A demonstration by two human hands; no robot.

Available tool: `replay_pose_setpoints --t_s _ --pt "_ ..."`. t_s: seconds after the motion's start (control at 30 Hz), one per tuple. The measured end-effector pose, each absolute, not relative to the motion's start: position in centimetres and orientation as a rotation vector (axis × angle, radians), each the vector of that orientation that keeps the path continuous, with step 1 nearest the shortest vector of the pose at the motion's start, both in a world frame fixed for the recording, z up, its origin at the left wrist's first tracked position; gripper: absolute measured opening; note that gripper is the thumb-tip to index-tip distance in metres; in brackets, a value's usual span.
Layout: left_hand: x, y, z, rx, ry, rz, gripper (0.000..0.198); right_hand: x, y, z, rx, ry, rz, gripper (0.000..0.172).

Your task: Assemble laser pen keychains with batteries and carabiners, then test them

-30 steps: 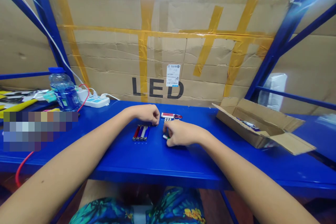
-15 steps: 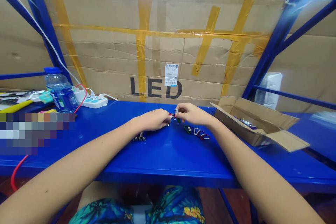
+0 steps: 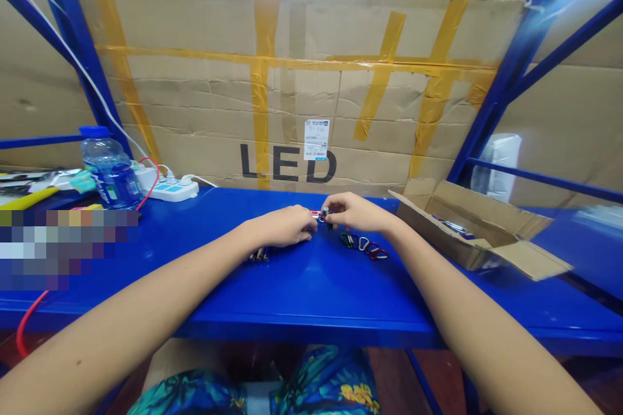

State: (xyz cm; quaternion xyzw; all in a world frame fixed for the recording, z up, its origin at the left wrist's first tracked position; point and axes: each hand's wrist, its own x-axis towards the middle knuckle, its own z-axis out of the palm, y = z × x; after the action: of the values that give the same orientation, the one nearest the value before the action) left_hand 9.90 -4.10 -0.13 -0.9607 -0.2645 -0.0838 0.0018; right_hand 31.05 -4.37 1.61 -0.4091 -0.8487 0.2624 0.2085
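My left hand (image 3: 291, 225) is closed just above the table, its fingers curled and pointing right; what they hold, if anything, is hidden. Opposite it, my right hand (image 3: 351, 213) pinches a small silver and dark green piece (image 3: 327, 213), mostly covered by the fingers. Small red and silver pieces (image 3: 315, 213) show in the gap between both hands. Below my right hand lies a row of several small carabiners (image 3: 364, 244) in green, silver and red. Several slim metal-ended rods (image 3: 259, 255) lie beside my left wrist, partly hidden by it.
The blue table (image 3: 311, 292) is backed by a large taped cardboard sheet (image 3: 204, 110). An open cardboard box (image 3: 479, 230) with items inside stands at right. Toward the left are a water bottle (image 3: 109, 168), a white power strip (image 3: 175, 189) and a red cable (image 3: 26, 324).
My left fingers have shifted slightly right, closer to my right hand. The green and silver piece has turned a little in my right fingers. The carabiners stay in place.
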Motion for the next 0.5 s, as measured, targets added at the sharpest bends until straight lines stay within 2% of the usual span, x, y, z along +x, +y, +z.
replay_pose_setpoints --t_s 0.37,0.5 --pt "10.05 -4.81 0.32 -3.036 -1.016 -0.209 0.009 31.43 -3.79 1.53 -1.035 -2.387 0.607 0.020" --pt "9.98 -4.74 0.55 -2.949 -1.081 -0.473 0.010 31.50 -3.91 1.53 -1.087 -2.358 0.548 0.016"
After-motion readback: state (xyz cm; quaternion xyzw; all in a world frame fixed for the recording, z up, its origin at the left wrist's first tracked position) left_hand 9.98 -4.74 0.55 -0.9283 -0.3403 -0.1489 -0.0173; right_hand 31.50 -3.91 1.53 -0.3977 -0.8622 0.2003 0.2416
